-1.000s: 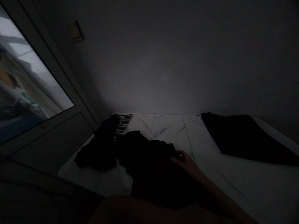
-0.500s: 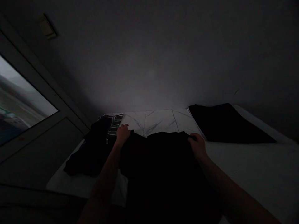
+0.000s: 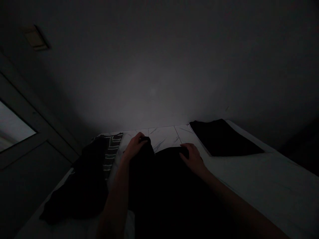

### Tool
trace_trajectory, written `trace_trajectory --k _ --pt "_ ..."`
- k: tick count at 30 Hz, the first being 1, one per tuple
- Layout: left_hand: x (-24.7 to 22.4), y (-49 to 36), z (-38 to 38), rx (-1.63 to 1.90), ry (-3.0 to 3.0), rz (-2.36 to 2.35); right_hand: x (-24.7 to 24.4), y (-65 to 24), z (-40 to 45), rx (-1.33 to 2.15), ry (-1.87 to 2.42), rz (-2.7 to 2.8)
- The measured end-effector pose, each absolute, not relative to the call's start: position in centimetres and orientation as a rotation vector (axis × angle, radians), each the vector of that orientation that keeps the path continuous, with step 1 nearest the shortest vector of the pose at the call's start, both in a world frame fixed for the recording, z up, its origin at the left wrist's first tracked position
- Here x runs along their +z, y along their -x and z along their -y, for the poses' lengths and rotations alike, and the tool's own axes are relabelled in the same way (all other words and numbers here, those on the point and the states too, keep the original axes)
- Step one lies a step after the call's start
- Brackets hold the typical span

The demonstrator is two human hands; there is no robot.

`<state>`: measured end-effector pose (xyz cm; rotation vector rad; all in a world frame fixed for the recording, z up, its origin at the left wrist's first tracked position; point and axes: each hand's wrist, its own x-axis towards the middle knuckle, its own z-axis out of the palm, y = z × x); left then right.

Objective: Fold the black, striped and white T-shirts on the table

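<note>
A black garment (image 3: 169, 192) is spread in front of me, too dark to show its exact kind. At its upper left corner my left hand (image 3: 134, 146) is closed, the fingers bunching the cloth. My right hand (image 3: 194, 158) grips the upper right part, with dark fabric between its thumb and curled fingers. The lower part of the garment runs down out of view between my forearms.
On the left lie dark clothes (image 3: 82, 186) beside a striped cloth (image 3: 113, 152). A flat, folded black cloth (image 3: 221, 137) lies at the right on the pale marble-patterned surface (image 3: 249, 186). A wall rises behind, with a door (image 3: 47, 159) at left.
Both hands have come closer together, the right moving leftward along the garment's top edge. Cloth now bunches at my left hand. The camera view has shifted, moving the surroundings left and down.
</note>
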<state>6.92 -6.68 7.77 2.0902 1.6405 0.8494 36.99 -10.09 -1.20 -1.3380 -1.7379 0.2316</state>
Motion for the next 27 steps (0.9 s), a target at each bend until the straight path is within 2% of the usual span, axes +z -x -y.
trace_trajectory --k 3,8,14,22,27 --pt "11.8 -10.0 8.8 1.195 -1.968 -1.191 4.2 -34.0 10.9 0.409 1.062 1.805" --pt "14.8 -12.6 12.0 1.303 -1.889 -0.92 11.0 -31.6 12.5 0.649 0.785 1.754" --pt "14.7 -12.8 12.1 1.234 -2.032 -0.865 11.5 -32.3 13.1 0.887 0.768 1.749" --pt "14.9 -13.0 12.1 1.255 -2.102 -1.25 11.9 -35.0 11.4 0.623 0.964 1.545" --pt "14.2 -13.8 11.5 1.285 -1.94 -1.275 11.6 -35.5 10.8 0.736 0.95 1.626"
